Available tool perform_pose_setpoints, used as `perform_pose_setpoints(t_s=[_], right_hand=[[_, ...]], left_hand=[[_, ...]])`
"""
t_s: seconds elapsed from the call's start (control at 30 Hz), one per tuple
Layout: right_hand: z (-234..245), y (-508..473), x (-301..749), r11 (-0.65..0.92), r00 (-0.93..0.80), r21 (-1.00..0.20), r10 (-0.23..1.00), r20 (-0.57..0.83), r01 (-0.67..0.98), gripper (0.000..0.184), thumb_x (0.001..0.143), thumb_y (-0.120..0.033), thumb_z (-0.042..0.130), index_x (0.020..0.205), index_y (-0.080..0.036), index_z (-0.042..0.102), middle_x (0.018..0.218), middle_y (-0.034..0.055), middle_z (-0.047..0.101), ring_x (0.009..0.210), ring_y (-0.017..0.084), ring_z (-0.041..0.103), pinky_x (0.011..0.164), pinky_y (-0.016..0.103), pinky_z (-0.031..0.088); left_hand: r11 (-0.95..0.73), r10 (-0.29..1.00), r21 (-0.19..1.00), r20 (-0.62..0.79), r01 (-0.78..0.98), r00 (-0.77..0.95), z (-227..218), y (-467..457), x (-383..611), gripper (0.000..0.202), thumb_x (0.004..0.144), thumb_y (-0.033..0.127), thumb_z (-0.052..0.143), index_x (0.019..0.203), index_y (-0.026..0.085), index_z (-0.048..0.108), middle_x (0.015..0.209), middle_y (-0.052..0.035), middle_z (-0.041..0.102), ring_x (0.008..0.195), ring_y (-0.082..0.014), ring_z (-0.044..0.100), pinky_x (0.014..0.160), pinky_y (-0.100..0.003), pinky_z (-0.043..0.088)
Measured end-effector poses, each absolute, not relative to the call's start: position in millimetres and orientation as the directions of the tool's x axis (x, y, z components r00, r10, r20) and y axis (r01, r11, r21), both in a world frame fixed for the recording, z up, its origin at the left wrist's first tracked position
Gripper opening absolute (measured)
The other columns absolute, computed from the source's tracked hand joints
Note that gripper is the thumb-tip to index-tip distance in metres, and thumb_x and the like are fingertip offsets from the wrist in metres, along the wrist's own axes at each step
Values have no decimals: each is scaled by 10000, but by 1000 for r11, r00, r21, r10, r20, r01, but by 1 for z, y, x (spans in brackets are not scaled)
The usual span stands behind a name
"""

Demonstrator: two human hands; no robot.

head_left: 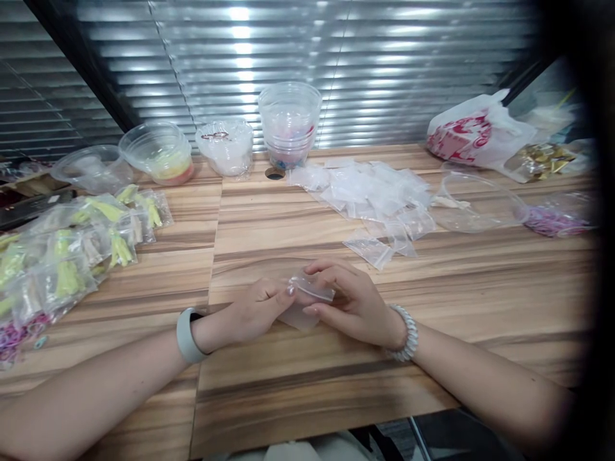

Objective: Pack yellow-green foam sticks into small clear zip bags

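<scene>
A small clear zip-lock bag is held between my hands over the middle of the table, its white seal strip slanting down to the right. My left hand pinches its left side, thumb on top. My right hand is curled about its right side, with the thumb near the front face and the fingers bent by the seal edge. I make out no contents in the bag. Beyond my right hand lies a loose heap of clear flat bags.
At left lie filled bags with yellow-green bundles, near pink-purple bits. Clear tubs, a wrapped white stack and tall stacked cups line the back by the blinds. A red-and-white plastic bag and a clear lid-like piece are at right.
</scene>
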State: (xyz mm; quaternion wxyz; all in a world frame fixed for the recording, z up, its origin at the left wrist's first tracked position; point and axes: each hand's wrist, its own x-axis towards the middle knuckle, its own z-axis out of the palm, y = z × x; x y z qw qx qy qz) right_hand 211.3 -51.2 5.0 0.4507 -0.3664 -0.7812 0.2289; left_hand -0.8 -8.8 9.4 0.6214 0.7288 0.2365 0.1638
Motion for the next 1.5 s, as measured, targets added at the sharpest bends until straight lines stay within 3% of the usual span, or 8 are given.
perform_pose_setpoints(t_s=[0.2,0.33,0.47,0.83,0.97,1.13,1.3,1.5], right_hand=[[1,-53,209,551,-341,-780,824,453,296,95,799,-179,684,804,-164,591,1065,68,603,955,145,606,811,284,503],[1,-54,210,603,-359,-729,791,495,324,79,841,-157,634,907,-194,653,1220,87,548,1126,171,557,943,340,465],[7,-56,208,628,-418,-730,759,499,269,54,873,-148,582,877,-161,634,1236,117,547,1191,177,527,961,326,471],[10,-45,215,639,-427,-707,754,499,302,154,933,-198,490,852,-167,617,1160,103,535,1172,184,504,973,370,454],[7,-38,220,660,-341,-627,751,566,414,238,891,-176,546,1128,-197,566,1273,110,509,1251,207,470,1042,424,408],[25,-12,256,609,-217,-400,695,686,685,369,864,-255,597,1220,-186,530,1344,132,485,1278,241,452,1073,448,375],[66,46,361,297,-113,-170,739,665,940,433,862,-402,575,1172,-101,607,1228,166,568,1186,258,504,1000,414,367],[76,81,477,-415,442,-170,880,176,894,692,679,-575,538,996,21,693,993,187,648,1013,251,558,772,407,343]], left_hand=[[8,592,989,-126,150,796,3,-8,0,521,943,592,361,952,161,655,953,-89,634,877,-189,575,802,-311,479],[489,335,869,-102,-81,937,0,-15,9,572,921,637,355,1120,180,636,1059,-139,635,1011,-258,601,882,-398,490],[530,295,838,-44,-126,955,6,-19,12,462,900,553,510,1124,167,629,1117,-145,609,1053,-256,591,974,-439,443],[-63,589,995,100,-78,802,1,-8,10,505,833,517,634,1178,151,586,1082,-114,605,977,-214,571,860,-327,471],[-322,720,939,159,122,675,6,3,8,612,786,406,719,1321,196,508,1326,-107,527,1207,-259,504,1028,-375,394],[-567,728,763,288,310,622,13,20,2,591,736,442,753,1240,207,552,1276,-76,560,1196,-238,509,1052,-384,370],[-756,647,492,466,432,603,7,46,3,474,763,453,727,1146,193,623,1229,-97,547,1183,-250,483,1041,-422,358],[-797,601,347,536,495,593,-6,59,4,514,802,471,685,1206,172,582,1232,-95,557,1169,-251,484,1039,-420,357]])
